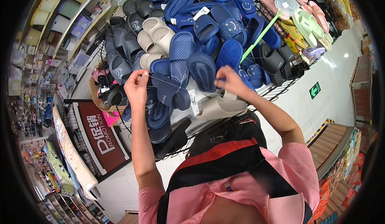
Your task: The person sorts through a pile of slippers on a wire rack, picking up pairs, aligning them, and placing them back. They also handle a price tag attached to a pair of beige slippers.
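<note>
My left hand (137, 84) pinches a thin clear string (164, 80) between thumb and fingertips. From there the string runs taut to the right, across a dark navy slipper (169, 91). My right hand (230, 79) is slightly blurred, its fingers curled beside another navy slipper (202, 72) with the sole showing. String strands stretch towards this hand, but whether its fingers grip one is unclear. Between the hands hangs a white price tag (193, 102). Below the right hand lies a beige slide (221, 108) near the front edge of the display.
Blue slippers (230, 25), grey slippers (118, 63) and cream slippers (158, 33) heap on a black wire rack (272, 93). A green-handled fly swatter (261, 36) leans across them. At left stand a cardboard box (95, 93) and a promotion sign (100, 136).
</note>
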### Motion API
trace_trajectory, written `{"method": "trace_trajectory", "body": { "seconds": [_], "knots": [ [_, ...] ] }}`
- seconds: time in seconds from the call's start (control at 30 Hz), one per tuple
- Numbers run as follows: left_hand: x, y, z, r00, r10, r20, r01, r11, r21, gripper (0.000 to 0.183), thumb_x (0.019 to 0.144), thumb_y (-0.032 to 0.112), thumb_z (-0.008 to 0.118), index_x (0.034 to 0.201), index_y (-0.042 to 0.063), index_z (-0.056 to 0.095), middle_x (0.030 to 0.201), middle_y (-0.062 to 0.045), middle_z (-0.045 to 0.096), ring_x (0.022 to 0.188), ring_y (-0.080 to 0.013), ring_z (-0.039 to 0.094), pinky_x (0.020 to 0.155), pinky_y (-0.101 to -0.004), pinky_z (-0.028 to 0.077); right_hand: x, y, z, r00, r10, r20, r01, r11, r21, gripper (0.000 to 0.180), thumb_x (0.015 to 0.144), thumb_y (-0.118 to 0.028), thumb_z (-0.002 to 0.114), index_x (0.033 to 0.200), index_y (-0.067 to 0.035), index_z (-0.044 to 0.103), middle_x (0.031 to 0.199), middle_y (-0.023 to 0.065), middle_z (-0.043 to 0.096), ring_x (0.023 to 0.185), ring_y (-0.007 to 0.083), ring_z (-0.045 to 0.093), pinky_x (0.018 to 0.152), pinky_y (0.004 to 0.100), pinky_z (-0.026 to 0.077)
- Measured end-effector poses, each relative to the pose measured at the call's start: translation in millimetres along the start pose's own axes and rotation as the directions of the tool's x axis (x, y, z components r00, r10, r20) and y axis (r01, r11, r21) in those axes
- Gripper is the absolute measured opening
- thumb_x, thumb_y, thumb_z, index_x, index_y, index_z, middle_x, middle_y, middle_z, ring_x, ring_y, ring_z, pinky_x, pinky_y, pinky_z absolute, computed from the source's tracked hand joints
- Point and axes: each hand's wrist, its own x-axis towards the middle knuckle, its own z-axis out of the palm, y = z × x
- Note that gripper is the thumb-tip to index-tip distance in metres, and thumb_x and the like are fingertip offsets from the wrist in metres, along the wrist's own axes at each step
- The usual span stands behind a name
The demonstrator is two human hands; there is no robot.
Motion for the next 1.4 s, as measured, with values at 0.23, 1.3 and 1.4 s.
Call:
{"method": "trace_trajectory", "body": {
  "seconds": [0.23, 1.3, 1.4],
  "knots": [
    [8, 12, -15, 0.997, 0.071, -0.002, -0.071, 0.997, 0.013, 0.009, 0.091, 0.008, 0.069, 0.094, 0.001, 0.073, 0.068, 0.013, 0.039, 0.062, -0.0001, 0.030, 0.056, -0.0202, 0.019, -23, 1, 68, 0.943, 0.147, 0.299, -0.146, 0.989, -0.028, 0.047, 0.088, -0.031, 0.071, 0.125, -0.004, 0.057, 0.100, 0.0157, 0.067, 0.093, 0.0272, 0.066, 0.085, 0.0395, 0.051],
    [-138, -48, 114, 0.905, -0.098, 0.413, 0.056, 0.992, 0.114, 0.033, 0.088, 0.022, 0.074, 0.111, 0.000, 0.065, 0.108, -0.013, 0.068, 0.095, -0.0208, 0.067, 0.084, -0.0336, 0.054, -15, -155, -25, 0.987, 0.032, 0.156, -0.072, 0.963, 0.259, 0.020, 0.100, -0.015, 0.056, 0.104, 0.001, 0.068, 0.088, 0.0023, 0.067, 0.079, 0.0058, 0.055, 0.072, 0.0238, 0.046],
    [-135, -51, 143, 0.919, -0.078, 0.387, 0.054, 0.996, 0.071, 0.040, 0.088, 0.027, 0.075, 0.116, 0.000, 0.063, 0.113, -0.014, 0.066, 0.100, -0.0243, 0.064, 0.092, -0.0362, 0.050, -14, -157, -22, 0.983, 0.025, 0.180, -0.074, 0.960, 0.268, 0.020, 0.100, -0.015, 0.057, 0.104, 0.001, 0.068, 0.087, 0.0019, 0.066, 0.078, 0.0054, 0.054, 0.071, 0.0237, 0.046]
  ]
}}
